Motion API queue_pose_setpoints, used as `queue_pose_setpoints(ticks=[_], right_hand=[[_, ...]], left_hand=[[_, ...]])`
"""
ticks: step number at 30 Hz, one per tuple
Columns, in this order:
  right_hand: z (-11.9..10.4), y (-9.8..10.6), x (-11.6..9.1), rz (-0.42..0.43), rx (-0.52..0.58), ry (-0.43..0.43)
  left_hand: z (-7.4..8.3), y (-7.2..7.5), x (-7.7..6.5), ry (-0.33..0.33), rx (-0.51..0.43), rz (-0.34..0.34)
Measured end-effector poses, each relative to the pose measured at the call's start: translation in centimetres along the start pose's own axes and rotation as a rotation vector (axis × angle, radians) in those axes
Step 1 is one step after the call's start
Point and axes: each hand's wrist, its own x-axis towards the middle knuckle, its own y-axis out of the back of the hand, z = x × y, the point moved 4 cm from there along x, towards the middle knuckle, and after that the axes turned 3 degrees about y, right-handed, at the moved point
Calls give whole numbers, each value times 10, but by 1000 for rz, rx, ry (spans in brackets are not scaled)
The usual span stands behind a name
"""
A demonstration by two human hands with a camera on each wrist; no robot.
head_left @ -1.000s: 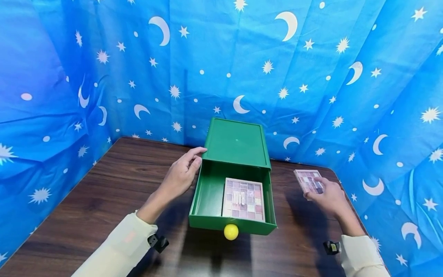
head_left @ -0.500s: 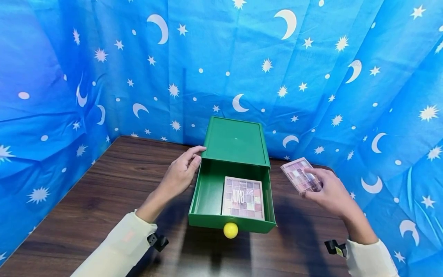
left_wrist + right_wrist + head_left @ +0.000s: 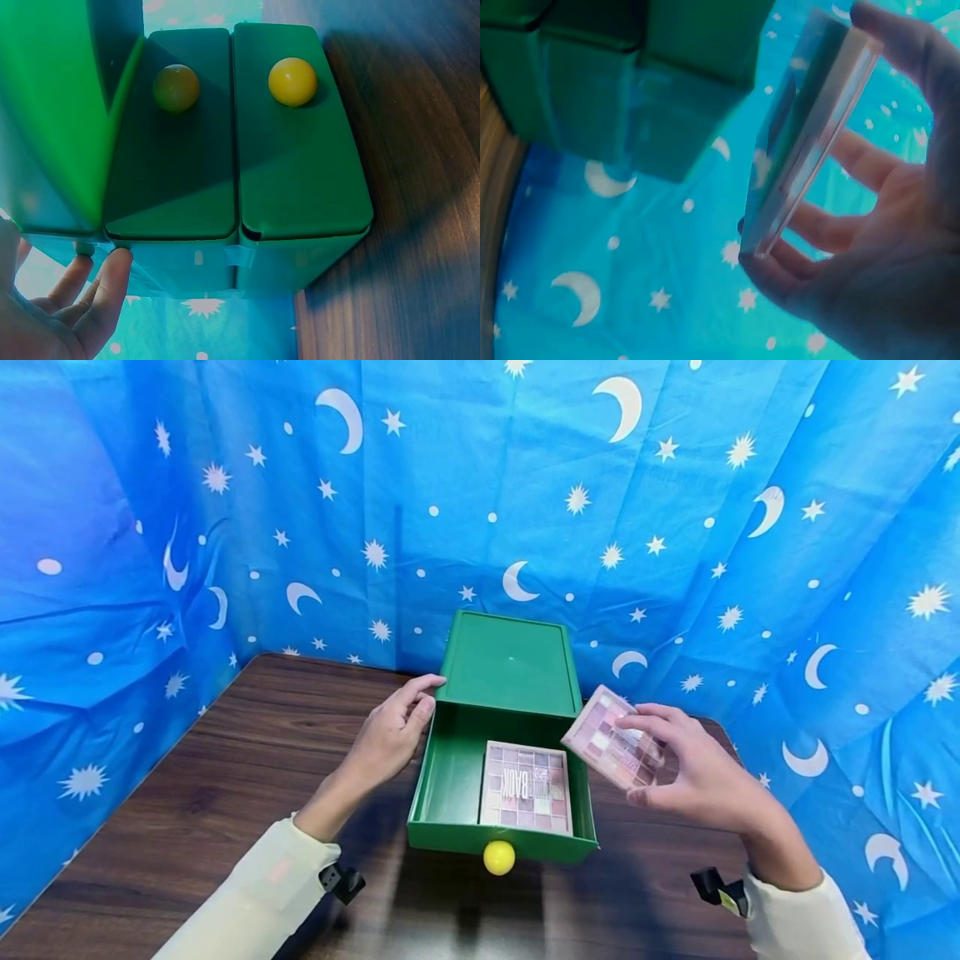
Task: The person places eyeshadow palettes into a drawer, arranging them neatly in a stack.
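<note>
My right hand (image 3: 693,768) pinches an eyeshadow palette (image 3: 611,737) by its edges, tilted and raised beside the right side of the pulled-out green drawer (image 3: 452,789). In the right wrist view the held palette (image 3: 810,142) appears nearly edge-on between thumb and fingers. A second eyeshadow palette (image 3: 527,787) lies flat in the right part of the drawer. My left hand (image 3: 390,735) rests its fingertips on the front left corner of the green drawer unit (image 3: 513,662). In the left wrist view the left hand's fingers (image 3: 109,292) touch the unit's side.
A yellow ball knob (image 3: 499,857) sticks out of the drawer front. Below it, two shut drawers with a yellow knob (image 3: 292,82) each show in the left wrist view. Dark wooden table (image 3: 300,727) underneath; a blue moon-and-star curtain (image 3: 480,485) hangs behind and at both sides.
My right hand has lifted the palette off the table at the right and carried it left to the drawer's side, tilting it. The left hand keeps its place on the unit.
</note>
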Motion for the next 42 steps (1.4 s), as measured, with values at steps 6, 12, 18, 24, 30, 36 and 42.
queue_pose_setpoints(ticks=[6, 12, 18, 24, 30, 36, 42], right_hand=[[-27, -8, 11, -81, 17, 127], [-46, -17, 21, -144, 12, 183], [-56, -27, 27, -198, 16, 230], [-60, -33, 29, -250, 48, 260], [-62, -27, 25, -172, 44, 287], [-71, -20, 8, -35, 46, 274], [-91, -27, -11, 74, 73, 243]], left_hand=[[0, 2, 0, 6, 2, 3], [0, 1, 0, 4, 9, 0], [-1, 0, 0, 5, 12, 0], [-1, 1, 0, 5, 19, 2], [0, 1, 0, 0, 12, 3], [1, 1, -1, 9, 16, 0], [2, 0, -1, 6, 12, 5]])
